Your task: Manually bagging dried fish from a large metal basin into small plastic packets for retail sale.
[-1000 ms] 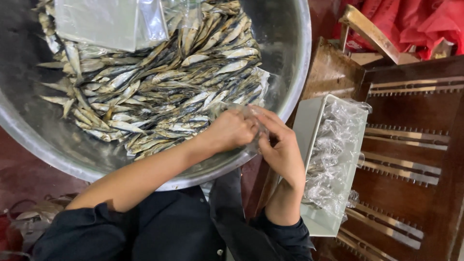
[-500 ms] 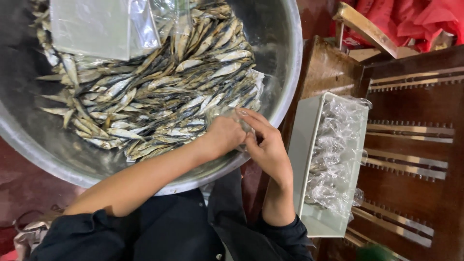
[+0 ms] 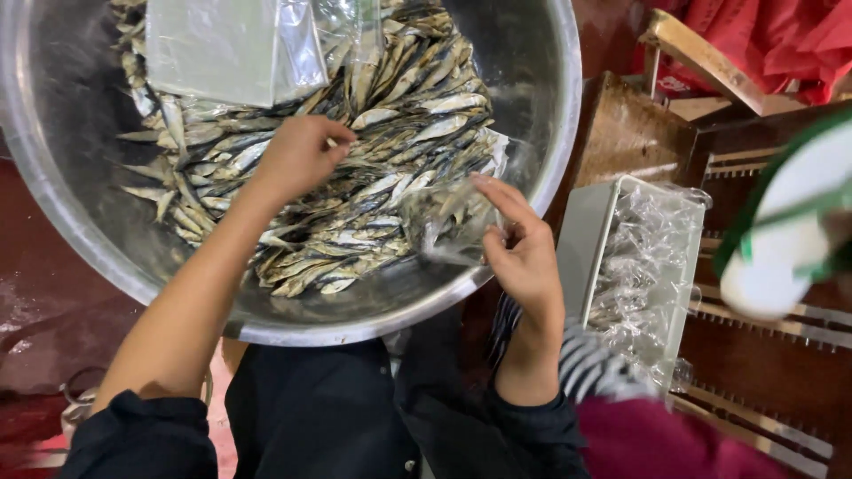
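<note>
Left hand [image 3: 297, 158]: closed, pinching fish [image 3: 390, 115] in bowl [image 3: 550, 177].
Right hand [image 3: 524, 253]: holding clear bag [image 3: 444, 222].
Beside: tray [image 3: 581, 235] of bags.

A left hand [image 3: 297, 158] is pressed onto dried fish [image 3: 390, 133] heaped in a metal basin [image 3: 71, 222]; a clear bag [image 3: 448, 222] is pinched by the right hand [image 3: 524, 253]. Bagged packets are held in a white tray [image 3: 586, 239] alongside.
</note>
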